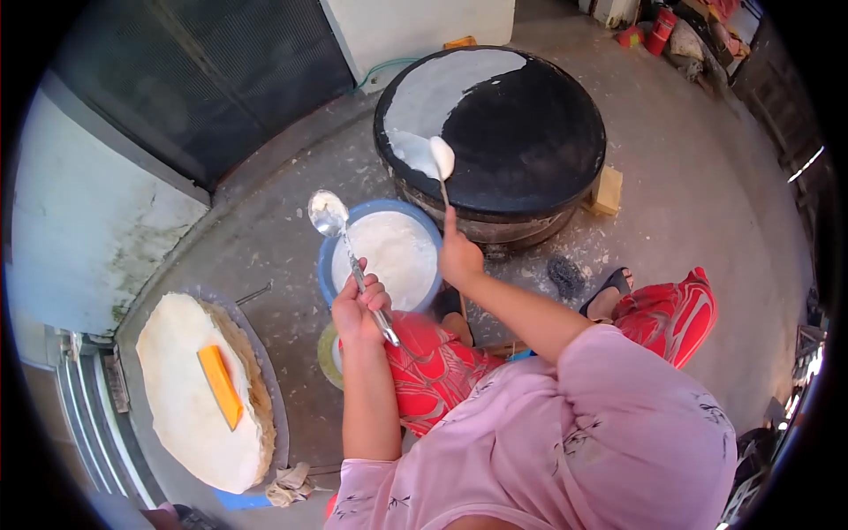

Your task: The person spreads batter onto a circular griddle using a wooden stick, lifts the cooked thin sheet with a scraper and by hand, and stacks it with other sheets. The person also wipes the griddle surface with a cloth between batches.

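Observation:
A metal ladle (329, 215) with white residue in its bowl points up from my left hand (360, 309), whose fingers wrap round its handle. My right hand (460, 257) grips the handle of a second spoon (442, 159), coated white, at the near left edge of a round black griddle (530, 132). White batter (424, 97) covers the griddle's left side and far edge; the rest of its surface is black. Below the griddle and between my hands is a blue-rimmed basin (326, 256) of white batter.
At the left, a tall stack of thin pale sheets (181, 397) carries an orange scraper (220, 386). A greenish bowl (330, 356) is partly hidden by my left arm. A yellowish block (607, 191) stands beside the griddle, and a dark scouring pad (565, 276) lies on the floor.

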Available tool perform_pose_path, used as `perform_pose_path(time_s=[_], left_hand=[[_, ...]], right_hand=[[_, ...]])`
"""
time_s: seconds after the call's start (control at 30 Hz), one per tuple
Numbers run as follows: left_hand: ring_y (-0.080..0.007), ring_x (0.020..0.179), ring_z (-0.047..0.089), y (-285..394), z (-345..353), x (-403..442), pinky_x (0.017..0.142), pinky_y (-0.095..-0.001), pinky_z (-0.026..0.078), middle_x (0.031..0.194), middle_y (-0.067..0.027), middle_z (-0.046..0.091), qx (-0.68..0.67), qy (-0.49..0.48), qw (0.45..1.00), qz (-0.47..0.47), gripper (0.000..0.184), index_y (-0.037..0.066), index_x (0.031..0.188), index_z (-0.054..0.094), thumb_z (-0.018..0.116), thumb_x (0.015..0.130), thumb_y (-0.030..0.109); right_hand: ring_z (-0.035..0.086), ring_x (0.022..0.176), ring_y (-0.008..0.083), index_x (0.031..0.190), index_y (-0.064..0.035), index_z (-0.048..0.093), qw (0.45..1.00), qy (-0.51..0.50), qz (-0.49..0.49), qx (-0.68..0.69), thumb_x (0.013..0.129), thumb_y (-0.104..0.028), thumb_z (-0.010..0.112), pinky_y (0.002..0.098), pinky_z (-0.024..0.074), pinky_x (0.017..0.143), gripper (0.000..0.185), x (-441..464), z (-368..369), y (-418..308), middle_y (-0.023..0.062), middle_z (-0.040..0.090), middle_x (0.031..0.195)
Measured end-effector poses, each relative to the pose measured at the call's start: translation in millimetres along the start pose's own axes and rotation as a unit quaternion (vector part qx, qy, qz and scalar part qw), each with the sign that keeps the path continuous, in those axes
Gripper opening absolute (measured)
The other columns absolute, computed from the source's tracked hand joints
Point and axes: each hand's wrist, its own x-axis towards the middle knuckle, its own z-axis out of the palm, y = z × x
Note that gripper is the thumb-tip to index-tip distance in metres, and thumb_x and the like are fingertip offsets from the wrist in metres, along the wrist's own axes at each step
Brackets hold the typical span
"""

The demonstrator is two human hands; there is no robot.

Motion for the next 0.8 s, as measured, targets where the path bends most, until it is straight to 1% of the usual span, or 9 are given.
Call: perform_pose_path(time_s=[0.13,0.27,0.3,0.37,0.47,0.53,0.57,0.67,0.8], left_hand=[[-0.0103,0.050,0.036,1.2,-1.0,4.4,0.041,-0.0215,0.031,0.073,-0.0060,0.043,0.050,-0.009,0.999,0.007,0.028,0.002,0.110,0.046,0.031,0.093,0.018],[-0.0099,0.049,0.035,-1.7,4.1,1.0,0.040,-0.0216,0.031,0.072,-0.0061,0.043,0.038,-0.006,0.999,0.016,0.028,0.002,0.110,0.046,0.030,0.093,0.018],[-0.0091,0.049,0.036,-4.0,6.8,0.4,0.040,-0.0212,0.032,0.070,-0.0043,0.043,0.039,-0.001,0.999,0.020,0.026,0.001,0.108,0.046,0.032,0.092,0.016],[-0.0084,0.048,0.037,-5.2,4.0,-1.0,0.040,-0.0207,0.032,0.067,-0.0025,0.042,0.041,0.005,0.999,0.020,0.024,0.000,0.107,0.046,0.034,0.092,0.013],[-0.0099,0.049,0.035,-2.7,2.1,5.9,0.041,-0.0215,0.031,0.072,-0.0063,0.043,0.063,-0.006,0.998,0.017,0.027,0.002,0.109,0.045,0.030,0.093,0.018],[-0.0099,0.049,0.036,-4.2,3.6,3.6,0.040,-0.0212,0.031,0.072,-0.0063,0.043,0.058,0.006,0.998,0.023,0.027,0.002,0.109,0.045,0.030,0.093,0.017],[-0.0099,0.049,0.036,-5.2,2.5,3.3,0.040,-0.0212,0.031,0.072,-0.0063,0.043,0.051,0.005,0.998,0.020,0.027,0.002,0.109,0.046,0.030,0.093,0.017],[-0.0097,0.049,0.036,-6.5,6.7,1.1,0.041,-0.0214,0.032,0.072,-0.0059,0.043,0.055,0.009,0.998,0.007,0.027,0.002,0.109,0.046,0.031,0.093,0.017],[-0.0096,0.049,0.036,-9.1,7.4,5.1,0.041,-0.0213,0.032,0.072,-0.0052,0.043,0.067,-0.002,0.998,0.004,0.026,0.001,0.108,0.046,0.031,0.093,0.017]], right_hand=[[0.059,0.072,0.0397,0.138,-0.0026,0.008,0.999,-0.020,-0.006,0.048,0.078,-0.010,0.042,0.0466,0.0474,0.064,0.069,-49.0,-21.3,7.1,0.0244,0.059,0.089],[0.059,0.072,0.0393,0.138,-0.0023,0.005,0.997,-0.018,-0.055,-0.058,0.078,-0.010,0.042,0.0469,0.0477,0.065,0.071,-11.6,12.1,8.6,0.0254,0.059,0.088],[0.059,0.072,0.0393,0.139,-0.0044,0.004,1.000,0.007,-0.016,-0.016,0.078,-0.009,0.042,0.0470,0.0474,0.065,0.071,-6.0,8.6,16.1,0.0258,0.058,0.088],[0.059,0.072,0.0395,0.139,-0.0060,0.004,1.000,0.002,0.000,0.010,0.079,-0.009,0.041,0.0470,0.0471,0.066,0.071,-30.8,-14.9,30.9,0.0259,0.058,0.089],[0.059,0.074,0.0402,0.140,-0.0101,0.004,0.999,-0.028,0.036,0.021,0.079,-0.008,0.039,0.0467,0.0462,0.068,0.070,-56.5,-40.2,37.6,0.0260,0.058,0.091],[0.059,0.074,0.0404,0.140,-0.0097,0.004,0.998,-0.037,0.002,0.053,0.080,-0.008,0.039,0.0465,0.0463,0.068,0.069,-63.3,-36.8,27.5,0.0264,0.058,0.091],[0.059,0.074,0.0398,0.140,-0.0092,0.003,0.997,-0.032,-0.066,0.007,0.081,-0.008,0.039,0.0466,0.0466,0.068,0.069,-53.3,-13.0,37.3,0.0261,0.058,0.091],[0.059,0.074,0.0388,0.140,-0.0082,0.003,0.998,-0.031,-0.015,-0.053,0.081,-0.009,0.039,0.0463,0.0470,0.067,0.068,-36.4,-19.8,36.6,0.0252,0.057,0.091],[0.059,0.073,0.0384,0.140,-0.0069,0.005,0.999,-0.012,0.009,-0.044,0.079,-0.006,0.041,0.0455,0.0473,0.066,0.070,-64.9,-51.1,75.7,0.0240,0.057,0.090]])
